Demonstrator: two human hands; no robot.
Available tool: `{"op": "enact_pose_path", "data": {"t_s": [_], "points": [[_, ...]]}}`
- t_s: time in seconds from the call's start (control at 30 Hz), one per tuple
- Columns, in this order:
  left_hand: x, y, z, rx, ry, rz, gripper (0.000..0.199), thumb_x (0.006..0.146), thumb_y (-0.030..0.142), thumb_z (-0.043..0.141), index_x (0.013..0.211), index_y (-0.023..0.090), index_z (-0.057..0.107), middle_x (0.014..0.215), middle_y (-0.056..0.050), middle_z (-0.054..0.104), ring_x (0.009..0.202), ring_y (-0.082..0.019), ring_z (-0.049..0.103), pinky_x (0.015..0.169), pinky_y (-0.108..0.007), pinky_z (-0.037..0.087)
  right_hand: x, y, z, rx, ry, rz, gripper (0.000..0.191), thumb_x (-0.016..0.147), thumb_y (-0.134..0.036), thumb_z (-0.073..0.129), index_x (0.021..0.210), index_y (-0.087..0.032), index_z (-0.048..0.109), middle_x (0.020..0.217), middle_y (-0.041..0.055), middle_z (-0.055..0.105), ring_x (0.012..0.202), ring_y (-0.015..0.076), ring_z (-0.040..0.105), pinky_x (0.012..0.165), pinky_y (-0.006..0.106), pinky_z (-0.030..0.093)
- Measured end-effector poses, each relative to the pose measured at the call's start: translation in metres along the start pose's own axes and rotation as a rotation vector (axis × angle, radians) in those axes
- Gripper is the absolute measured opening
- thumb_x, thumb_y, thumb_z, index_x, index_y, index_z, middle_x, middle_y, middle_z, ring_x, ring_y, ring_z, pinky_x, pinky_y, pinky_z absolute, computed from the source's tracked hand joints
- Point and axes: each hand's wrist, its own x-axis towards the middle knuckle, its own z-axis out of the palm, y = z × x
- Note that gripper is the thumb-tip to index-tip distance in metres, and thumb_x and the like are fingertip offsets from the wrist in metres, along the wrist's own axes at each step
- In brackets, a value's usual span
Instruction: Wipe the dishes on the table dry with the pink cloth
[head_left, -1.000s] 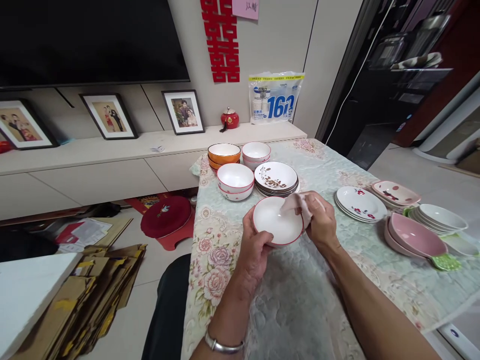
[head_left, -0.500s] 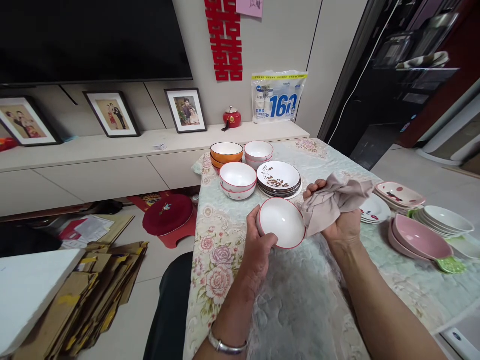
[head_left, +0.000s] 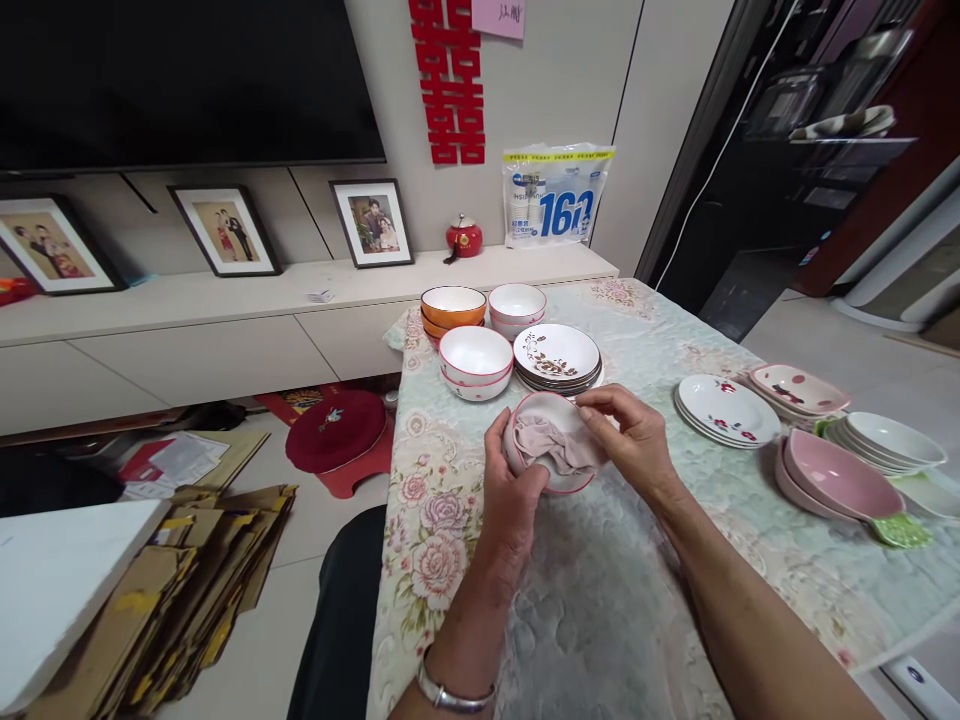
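A white bowl with a red rim (head_left: pixel 568 482) is held over the table, tilted toward the camera. My left hand (head_left: pixel 513 480) grips its left side, thumb over the near rim. Inside the bowl lies a crumpled pinkish cloth (head_left: pixel 559 442). At the right rim, my right hand (head_left: pixel 630 435) has its fingers pinched together at the cloth and the bowl's edge; the fingertips are partly hidden. Just beyond stand a stack of brown-patterned plates (head_left: pixel 556 353) and two stacked red-rimmed bowls (head_left: pixel 476 357).
Orange bowls (head_left: pixel 453 303) and more red-rimmed bowls (head_left: pixel 517 300) stand farther back on the flowered tablecloth (head_left: pixel 439 510). To the right are floral plates (head_left: pixel 727 410), pink bowls (head_left: pixel 844 475) and white bowls (head_left: pixel 896 440). A red stool (head_left: pixel 337 430) is beside the table.
My right hand has moved left to the bowl, and the cloth, held up beside it before, now lies inside it. The floral plates at the right are uncovered. My left hand has barely moved.
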Motion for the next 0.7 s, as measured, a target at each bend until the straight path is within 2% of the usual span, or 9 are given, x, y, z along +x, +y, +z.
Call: {"op": "enact_pose_path", "data": {"t_s": [0.07,0.13,0.2,0.27,0.33,0.4,0.5,0.6,0.7], "points": [[0.001,-0.001,-0.001,0.018,0.011,0.019,0.080,0.059,0.006,0.057,0.136,0.024,0.044,0.126,-0.006,0.061,0.108,-0.024,0.061,0.084,-0.030,0.051,-0.002,-0.001,0.003,-0.102,-0.179,-0.077,0.020,0.088,-0.026,0.062,0.107,-0.023,0.067,0.101,0.0065,0.069,0.093,0.0210,0.063,0.083,0.036,0.050],[0.002,-0.002,-0.001,0.029,0.009,0.029,0.081,0.059,0.007,0.060,0.137,0.024,0.043,0.128,-0.008,0.060,0.113,-0.026,0.059,0.089,-0.034,0.052,-0.006,-0.003,0.008,-0.176,-0.343,-0.145,0.037,0.087,-0.025,0.063,0.124,-0.023,0.060,0.117,0.0099,0.066,0.108,0.0249,0.060,0.092,0.040,0.047],[0.002,-0.001,-0.002,0.044,-0.002,0.026,0.083,0.058,0.006,0.063,0.137,0.025,0.044,0.130,-0.008,0.059,0.116,-0.029,0.058,0.092,-0.038,0.052,-0.009,-0.005,0.014,-0.184,-0.456,-0.183,0.045,0.087,-0.020,0.060,0.131,-0.022,0.053,0.124,0.0111,0.063,0.114,0.0253,0.057,0.095,0.040,0.046],[0.001,0.000,-0.002,0.068,-0.009,0.020,0.083,0.058,0.006,0.064,0.136,0.026,0.046,0.131,-0.009,0.058,0.117,-0.030,0.057,0.094,-0.040,0.052,-0.011,-0.010,0.019,-0.145,-0.532,-0.187,0.030,0.088,-0.016,0.055,0.118,-0.021,0.060,0.111,0.0088,0.066,0.102,0.0217,0.060,0.086,0.034,0.048],[0.001,0.000,-0.003,0.088,-0.009,0.017,0.081,0.059,0.006,0.065,0.135,0.026,0.049,0.130,-0.009,0.059,0.118,-0.031,0.057,0.096,-0.042,0.051,-0.011,-0.015,0.021,-0.103,-0.587,-0.177,0.011,0.090,-0.016,0.052,0.092,-0.020,0.062,0.089,0.0041,0.064,0.083,0.0171,0.058,0.073,0.028,0.046],[0.002,0.000,-0.003,0.099,-0.001,0.023,0.075,0.063,0.009,0.066,0.134,0.025,0.050,0.129,-0.009,0.060,0.119,-0.031,0.057,0.098,-0.042,0.049,-0.010,-0.021,0.020,-0.065,-0.630,-0.152,0.016,0.093,-0.021,0.052,0.077,-0.019,0.057,0.078,0.0005,0.057,0.071,0.0139,0.051,0.065,0.025,0.041],[0.002,-0.001,-0.004,0.110,0.011,0.037,0.064,0.072,0.019,0.069,0.133,0.024,0.051,0.128,-0.009,0.061,0.119,-0.029,0.057,0.101,-0.042,0.047,-0.006,-0.028,0.013,0.035,-0.708,-0.083,0.020,0.097,-0.028,0.049,0.080,-0.019,0.056,0.078,-0.0012,0.056,0.068,0.0121,0.049,0.063,0.023,0.040],[0.003,0.001,-0.006,0.126,0.026,0.058,0.056,0.079,0.031,0.069,0.132,0.024,0.053,0.130,-0.010,0.060,0.118,-0.027,0.058,0.101,-0.040,0.046,-0.004,-0.032,0.006,0.098,-0.800,-0.069,0.014,0.096,-0.032,0.053,0.098,-0.020,0.059,0.092,0.0011,0.062,0.080,0.0147,0.054,0.072,0.026,0.043],[0.005,0.002,-0.009,0.145,0.027,0.070,0.053,0.082,0.040,0.067,0.131,0.024,0.054,0.129,-0.010,0.062,0.117,-0.027,0.059,0.099,-0.038,0.046,-0.005,-0.035,0.003,-0.066,-0.839,-0.122,0.025,0.084,-0.027,0.068,0.107,-0.022,0.061,0.099,0.0035,0.064,0.090,0.0195,0.054,0.080,0.032,0.042]]}}
